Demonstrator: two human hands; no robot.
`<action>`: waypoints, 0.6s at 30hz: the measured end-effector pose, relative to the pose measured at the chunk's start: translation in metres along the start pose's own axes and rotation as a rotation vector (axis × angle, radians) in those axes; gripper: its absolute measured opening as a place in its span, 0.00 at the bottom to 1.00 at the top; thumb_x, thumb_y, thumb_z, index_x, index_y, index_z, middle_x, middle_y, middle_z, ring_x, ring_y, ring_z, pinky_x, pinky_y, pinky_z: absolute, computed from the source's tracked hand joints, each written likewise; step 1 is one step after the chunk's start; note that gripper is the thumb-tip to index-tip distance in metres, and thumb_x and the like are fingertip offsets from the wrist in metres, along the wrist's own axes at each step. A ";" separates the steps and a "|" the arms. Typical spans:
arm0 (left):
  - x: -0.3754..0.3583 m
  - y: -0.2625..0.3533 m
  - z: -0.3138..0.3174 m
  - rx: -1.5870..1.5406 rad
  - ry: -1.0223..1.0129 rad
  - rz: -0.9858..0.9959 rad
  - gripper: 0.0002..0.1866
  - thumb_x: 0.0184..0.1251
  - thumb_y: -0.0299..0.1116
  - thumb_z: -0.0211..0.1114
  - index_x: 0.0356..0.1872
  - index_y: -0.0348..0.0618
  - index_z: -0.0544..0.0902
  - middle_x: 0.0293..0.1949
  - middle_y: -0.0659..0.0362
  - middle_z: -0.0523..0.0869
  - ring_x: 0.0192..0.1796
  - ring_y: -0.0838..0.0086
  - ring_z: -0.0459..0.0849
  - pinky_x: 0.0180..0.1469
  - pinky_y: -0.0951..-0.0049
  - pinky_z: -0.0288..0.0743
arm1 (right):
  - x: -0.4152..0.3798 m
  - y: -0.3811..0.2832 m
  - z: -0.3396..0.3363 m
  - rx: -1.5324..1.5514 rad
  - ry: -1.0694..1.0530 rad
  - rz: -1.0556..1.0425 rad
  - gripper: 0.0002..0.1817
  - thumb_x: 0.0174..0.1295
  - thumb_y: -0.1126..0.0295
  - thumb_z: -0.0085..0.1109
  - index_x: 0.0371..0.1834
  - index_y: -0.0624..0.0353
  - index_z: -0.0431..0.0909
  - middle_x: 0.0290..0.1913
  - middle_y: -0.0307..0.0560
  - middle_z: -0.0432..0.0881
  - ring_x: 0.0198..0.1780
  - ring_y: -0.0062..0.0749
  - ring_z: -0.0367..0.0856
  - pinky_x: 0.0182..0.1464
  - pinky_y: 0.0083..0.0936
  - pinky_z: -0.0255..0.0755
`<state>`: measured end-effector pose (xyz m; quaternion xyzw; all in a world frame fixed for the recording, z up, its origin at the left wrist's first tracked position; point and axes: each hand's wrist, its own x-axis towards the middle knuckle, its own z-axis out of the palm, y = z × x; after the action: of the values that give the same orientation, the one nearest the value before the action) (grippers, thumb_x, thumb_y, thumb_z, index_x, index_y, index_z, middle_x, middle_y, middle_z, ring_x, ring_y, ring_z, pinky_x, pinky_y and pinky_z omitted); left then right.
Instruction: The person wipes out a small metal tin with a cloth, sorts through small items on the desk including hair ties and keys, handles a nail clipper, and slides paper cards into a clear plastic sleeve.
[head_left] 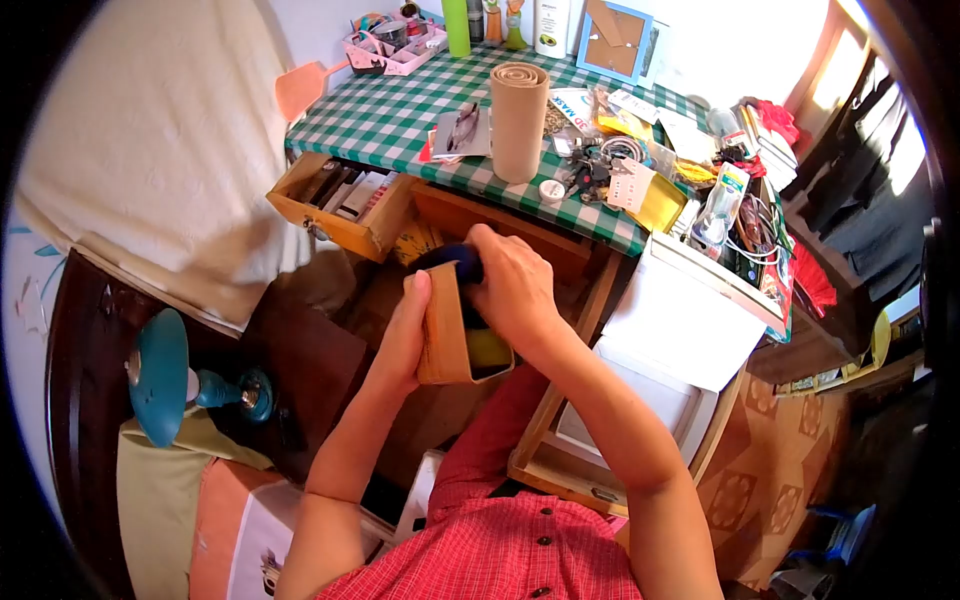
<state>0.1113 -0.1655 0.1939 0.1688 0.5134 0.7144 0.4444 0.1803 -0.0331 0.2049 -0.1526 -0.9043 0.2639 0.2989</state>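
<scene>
You grip one rectangular, open-ended cardboard box (443,330) in your left hand (408,325), thumb along its side, in front of the table, while the fingers of your right hand (515,285) curl around one rounded, dark blue item (463,264) at the box's far end. One yellow-green item (489,349) sits inside. Two wooden drawers (340,229) jut below a checked tablecloth (400,110) bearing one upright, spiral-topped tan roll (519,128).
</scene>
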 end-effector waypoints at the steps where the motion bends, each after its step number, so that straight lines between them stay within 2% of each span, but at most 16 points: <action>1: 0.001 -0.001 -0.001 0.003 -0.005 -0.002 0.29 0.75 0.57 0.44 0.64 0.44 0.67 0.54 0.57 0.77 0.53 0.75 0.79 0.55 0.72 0.74 | -0.003 0.005 0.003 -0.007 0.031 0.054 0.12 0.51 0.72 0.62 0.37 0.58 0.70 0.31 0.53 0.81 0.39 0.53 0.80 0.39 0.44 0.72; 3: 0.004 -0.005 -0.004 0.231 0.024 0.151 0.27 0.75 0.53 0.46 0.64 0.42 0.67 0.53 0.57 0.76 0.54 0.75 0.76 0.57 0.74 0.70 | -0.006 0.012 0.005 -0.016 0.054 0.102 0.14 0.50 0.73 0.63 0.35 0.59 0.68 0.31 0.54 0.81 0.39 0.53 0.80 0.39 0.46 0.73; 4: 0.005 -0.005 -0.005 0.236 0.019 0.150 0.27 0.75 0.53 0.46 0.64 0.42 0.67 0.53 0.57 0.76 0.54 0.75 0.76 0.57 0.74 0.70 | -0.008 0.014 0.005 0.047 0.030 0.164 0.13 0.50 0.73 0.64 0.36 0.60 0.71 0.32 0.54 0.82 0.39 0.52 0.81 0.40 0.43 0.74; 6: 0.005 -0.006 -0.006 0.481 -0.037 0.420 0.26 0.75 0.50 0.49 0.64 0.41 0.67 0.53 0.57 0.76 0.54 0.74 0.74 0.59 0.74 0.67 | -0.011 0.021 0.003 0.111 0.007 0.232 0.13 0.50 0.72 0.64 0.38 0.60 0.74 0.33 0.55 0.83 0.40 0.51 0.82 0.41 0.40 0.75; 8: 0.020 -0.009 -0.024 0.405 0.044 0.472 0.26 0.75 0.50 0.49 0.63 0.41 0.68 0.54 0.56 0.75 0.55 0.73 0.74 0.59 0.73 0.68 | -0.011 0.033 -0.003 0.556 -0.209 0.431 0.12 0.51 0.72 0.64 0.39 0.63 0.80 0.33 0.51 0.85 0.37 0.41 0.85 0.41 0.32 0.76; 9: 0.026 -0.008 -0.030 0.327 0.126 0.521 0.26 0.75 0.50 0.48 0.63 0.41 0.68 0.55 0.56 0.75 0.55 0.72 0.74 0.59 0.72 0.69 | -0.014 0.037 -0.004 0.556 -0.211 0.431 0.12 0.51 0.72 0.64 0.39 0.63 0.80 0.33 0.51 0.85 0.37 0.41 0.85 0.41 0.32 0.76; 10: 0.019 0.009 -0.020 0.095 0.188 0.304 0.28 0.75 0.54 0.45 0.62 0.40 0.69 0.55 0.54 0.76 0.55 0.69 0.77 0.57 0.69 0.73 | -0.019 0.041 -0.005 0.815 -0.154 0.552 0.12 0.50 0.73 0.64 0.39 0.64 0.82 0.33 0.48 0.85 0.36 0.35 0.84 0.41 0.29 0.76; 11: 0.017 0.020 -0.020 -0.044 0.162 0.151 0.31 0.75 0.57 0.40 0.62 0.39 0.70 0.53 0.53 0.79 0.53 0.66 0.81 0.54 0.66 0.77 | -0.024 0.044 -0.007 1.074 -0.090 0.673 0.12 0.50 0.73 0.64 0.38 0.66 0.83 0.32 0.46 0.86 0.34 0.29 0.83 0.41 0.27 0.76; 12: 0.014 0.026 -0.019 -0.032 0.149 0.162 0.32 0.75 0.58 0.39 0.62 0.39 0.70 0.52 0.53 0.80 0.51 0.67 0.82 0.54 0.65 0.78 | -0.028 0.045 -0.012 1.228 -0.087 0.699 0.14 0.52 0.74 0.61 0.43 0.67 0.80 0.34 0.40 0.84 0.36 0.23 0.81 0.42 0.24 0.76; 13: 0.014 0.029 -0.019 -0.019 0.135 0.174 0.33 0.75 0.59 0.37 0.61 0.39 0.71 0.51 0.53 0.81 0.50 0.67 0.83 0.53 0.65 0.79 | -0.032 0.043 -0.018 1.228 -0.088 0.696 0.14 0.52 0.74 0.61 0.43 0.67 0.80 0.34 0.40 0.84 0.36 0.23 0.81 0.42 0.24 0.76; 15: 0.017 0.032 -0.025 -0.024 0.126 0.101 0.32 0.76 0.59 0.37 0.61 0.40 0.71 0.51 0.54 0.82 0.50 0.69 0.83 0.53 0.66 0.79 | -0.040 0.031 -0.033 0.988 -0.195 0.406 0.19 0.51 0.77 0.56 0.49 0.66 0.78 0.45 0.49 0.84 0.44 0.31 0.82 0.49 0.27 0.75; 16: 0.017 0.032 -0.026 -0.030 0.114 0.026 0.32 0.76 0.59 0.37 0.60 0.41 0.72 0.50 0.54 0.82 0.51 0.71 0.83 0.53 0.67 0.79 | -0.039 0.015 -0.040 0.706 -0.176 0.128 0.26 0.47 0.79 0.54 0.56 0.64 0.74 0.58 0.55 0.76 0.55 0.42 0.77 0.52 0.32 0.73; 17: 0.017 0.031 -0.026 -0.026 0.112 0.021 0.32 0.76 0.59 0.37 0.60 0.41 0.72 0.50 0.54 0.82 0.51 0.71 0.83 0.53 0.67 0.79 | -0.032 0.006 -0.042 0.380 -0.151 -0.228 0.30 0.44 0.76 0.57 0.58 0.62 0.74 0.65 0.54 0.69 0.65 0.45 0.68 0.55 0.33 0.69; 18: 0.017 0.031 -0.023 -0.035 0.052 -0.019 0.32 0.76 0.59 0.37 0.60 0.41 0.73 0.50 0.55 0.82 0.50 0.72 0.82 0.53 0.68 0.79 | -0.031 0.002 -0.039 0.085 -0.223 -0.353 0.30 0.46 0.74 0.59 0.58 0.59 0.74 0.64 0.48 0.71 0.65 0.41 0.66 0.56 0.32 0.66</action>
<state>0.0721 -0.1673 0.2078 0.1376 0.5138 0.7231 0.4406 0.2294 -0.0299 0.2160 0.0510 -0.9325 0.2608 0.2446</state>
